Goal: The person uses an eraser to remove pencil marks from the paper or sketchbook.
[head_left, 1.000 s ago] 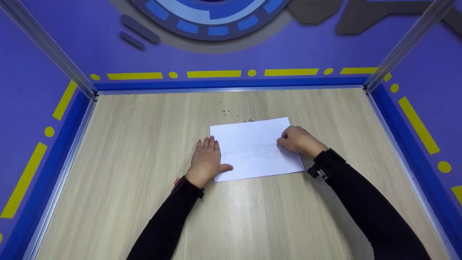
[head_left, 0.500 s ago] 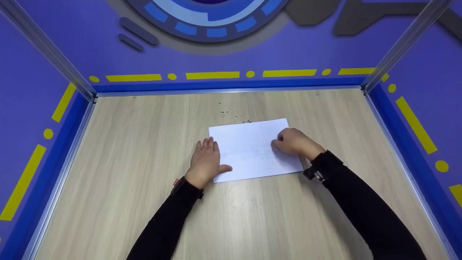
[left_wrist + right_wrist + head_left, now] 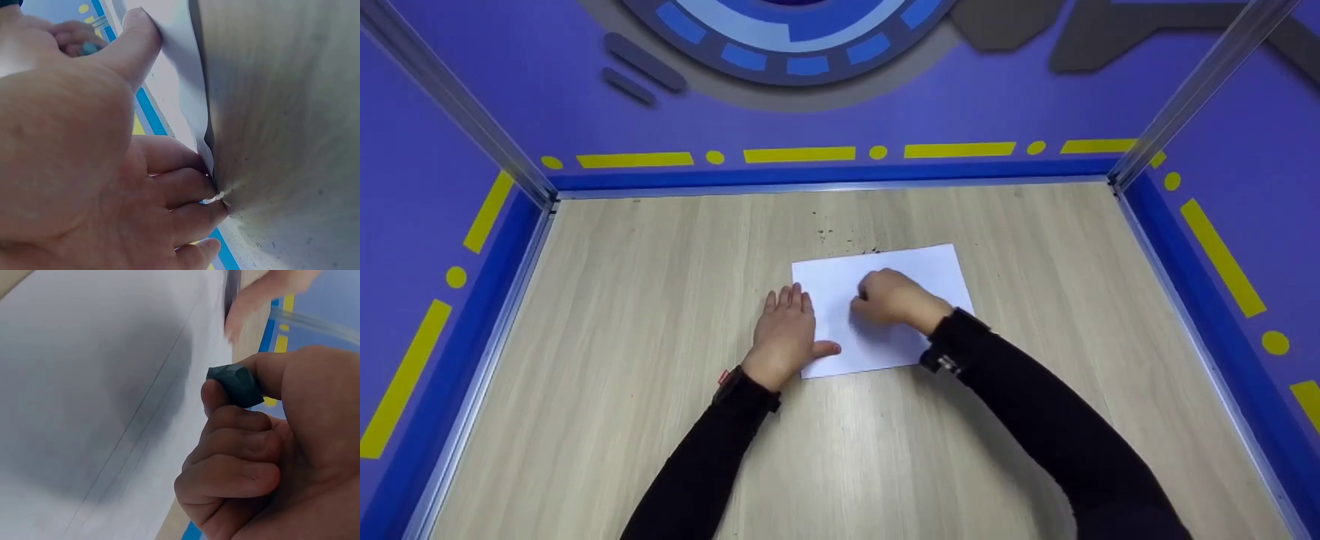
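Note:
A white sheet of paper [image 3: 926, 264] lies flat on the wooden table. My left hand [image 3: 785, 334] rests on its left edge, fingers straight and thumb out over the sheet; the left wrist view shows that edge bulging slightly beneath the hand [image 3: 73, 152]. Over the middle of the sheet is my right hand [image 3: 896, 296], fingers curled. In the right wrist view, its thumb and index finger pinch a small dark teal eraser [image 3: 243, 385]. Thin pencil lines [image 3: 132, 417] run across the paper there. From the head view the eraser is hidden by the hand.
Dark crumbs [image 3: 826, 232] are scattered on the table [image 3: 660, 300] just beyond the paper's far edge. Blue and purple panels with yellow marks [image 3: 799, 154] close off the back and both sides, joined by metal rails [image 3: 825, 187].
My right hand has slid left with the eraser, from the paper's right edge to its middle, most of it in the last half second. The left hand stays in place.

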Demonstrator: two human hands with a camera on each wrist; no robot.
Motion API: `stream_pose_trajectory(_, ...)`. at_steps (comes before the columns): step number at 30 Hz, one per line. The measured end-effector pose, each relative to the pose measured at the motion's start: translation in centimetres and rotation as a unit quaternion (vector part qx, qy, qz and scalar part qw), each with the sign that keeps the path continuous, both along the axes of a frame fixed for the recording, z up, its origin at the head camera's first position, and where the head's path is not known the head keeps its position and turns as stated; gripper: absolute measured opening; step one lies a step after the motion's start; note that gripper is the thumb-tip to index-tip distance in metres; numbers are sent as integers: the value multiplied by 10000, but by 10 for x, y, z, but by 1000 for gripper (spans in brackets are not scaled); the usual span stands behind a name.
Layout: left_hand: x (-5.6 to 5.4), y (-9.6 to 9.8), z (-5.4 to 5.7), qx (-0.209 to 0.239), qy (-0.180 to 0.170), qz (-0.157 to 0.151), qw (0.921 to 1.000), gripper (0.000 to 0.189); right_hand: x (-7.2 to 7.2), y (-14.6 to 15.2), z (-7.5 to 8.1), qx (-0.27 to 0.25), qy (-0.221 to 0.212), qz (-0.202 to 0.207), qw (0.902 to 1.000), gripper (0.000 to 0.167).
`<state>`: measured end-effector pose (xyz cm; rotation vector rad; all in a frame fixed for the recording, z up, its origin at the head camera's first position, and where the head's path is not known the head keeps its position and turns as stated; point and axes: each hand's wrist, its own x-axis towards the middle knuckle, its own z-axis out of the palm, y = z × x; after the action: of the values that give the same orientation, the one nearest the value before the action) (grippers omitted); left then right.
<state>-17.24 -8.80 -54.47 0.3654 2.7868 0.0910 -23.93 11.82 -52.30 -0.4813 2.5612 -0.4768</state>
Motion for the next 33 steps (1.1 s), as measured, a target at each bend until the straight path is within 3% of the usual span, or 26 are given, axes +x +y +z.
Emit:
stream_pose_trajectory(8, 0, 1, 0, -24, 15, -49, 10000, 115, 0, -47, -5, 140, 156, 454, 9988, 34)
stream_pose_trajectory(15, 0, 1, 1, 26, 16, -64, 10000, 115, 2, -57, -11, 423, 134, 365, 9983, 35)
stream_pose_trajectory(20, 1, 0, 2, -86, -15, -28, 10000, 116, 2, -56, -15, 243, 201, 379, 9988, 33)
stream_pose_trajectory(26, 1, 0, 1, -142, 44, -47, 9999, 118, -2, -26, -19, -124, -7, 11, 9999, 38)
stream_pose_trajectory(33, 0, 0, 0, -132, 7, -33, 9999, 118, -5, 50, -20, -406, -72, -600, 9973, 38)
